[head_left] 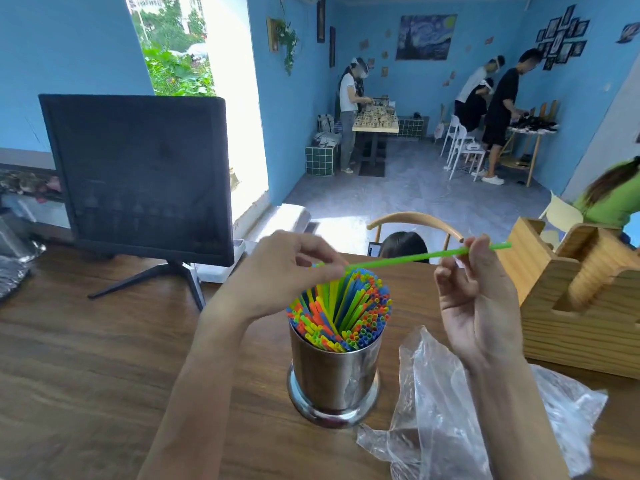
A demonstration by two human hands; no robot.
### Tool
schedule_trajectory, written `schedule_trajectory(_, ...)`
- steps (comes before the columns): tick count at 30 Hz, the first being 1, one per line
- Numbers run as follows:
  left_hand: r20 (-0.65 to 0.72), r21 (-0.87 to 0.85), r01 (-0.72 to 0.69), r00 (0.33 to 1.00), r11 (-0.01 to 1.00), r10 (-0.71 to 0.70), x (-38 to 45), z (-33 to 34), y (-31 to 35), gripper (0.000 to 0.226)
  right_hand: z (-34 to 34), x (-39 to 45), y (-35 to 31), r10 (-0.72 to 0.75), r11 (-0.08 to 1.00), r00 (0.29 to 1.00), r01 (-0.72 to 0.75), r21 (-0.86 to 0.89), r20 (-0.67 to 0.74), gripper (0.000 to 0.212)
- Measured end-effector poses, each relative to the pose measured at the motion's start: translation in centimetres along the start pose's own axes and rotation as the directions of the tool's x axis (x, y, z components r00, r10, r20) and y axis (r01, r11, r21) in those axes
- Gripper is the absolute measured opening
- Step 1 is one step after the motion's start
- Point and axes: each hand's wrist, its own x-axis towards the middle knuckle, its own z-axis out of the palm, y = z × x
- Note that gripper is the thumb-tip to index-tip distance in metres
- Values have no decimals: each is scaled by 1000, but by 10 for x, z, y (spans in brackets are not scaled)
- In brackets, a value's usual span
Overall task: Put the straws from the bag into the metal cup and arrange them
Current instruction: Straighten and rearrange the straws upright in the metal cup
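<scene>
- You hold one green straw [408, 258] between both hands, nearly level, just above the metal cup [334, 372]. It is thin, straight and bright green; its right end sticks out past your right hand.
- Your left hand [287, 271] pinches the left end of the straw w/ fingertips, fingers curled, wrist bent over the cup.
- Your right hand [481, 299] pinches the straw near its right end btw. thumb and index finger; the other fingers are loosely curled, palm turned to you.
- The metal cup is shiny steel, cylinder shape w/ a wider round base. It stands upright on the wooden table [86, 375], in the middle, btw. your forearms.
- The cup is filled w/ many straws [341, 313]: green, yellow, blue, orange, red. They stand on end and fan out a little above the rim, open tips up.
- The plastic bag [450, 410] is clear and crumpled; it lies on the table just right of the cup, under your right forearm. If some straws are inside, I cannot tell.
- Behind: a dark monitor [138, 178] at left, a wooden box [571, 306] at right.
</scene>
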Motion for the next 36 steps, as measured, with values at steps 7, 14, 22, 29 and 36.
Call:
schedule_trajectory(7,-101,61,20,995,998,-14,19,13,0,13,7,-12,14,-388,809,888,457,-371,247,34)
schedule_trajectory(14,20,291,67,997,954,-76,49,30,-19,19,2,-19,45,-365,485,806,591,-645,465,5)
schedule_trajectory(22,11,199,70,997,977,-73,53,27,-23,14,-2,-14,48,-190,590,925,376,-715,329,46)
schedule_trajectory(29,-455,-153,-302,867,941,204,37,13,15,11,2,-12,43,-122,666,945,305,-680,304,37)
schedule_trajectory(36,-618,-368,-565,742,739,259,11,4,46,13,4,-12,37,-29,705,907,317,-634,421,26)
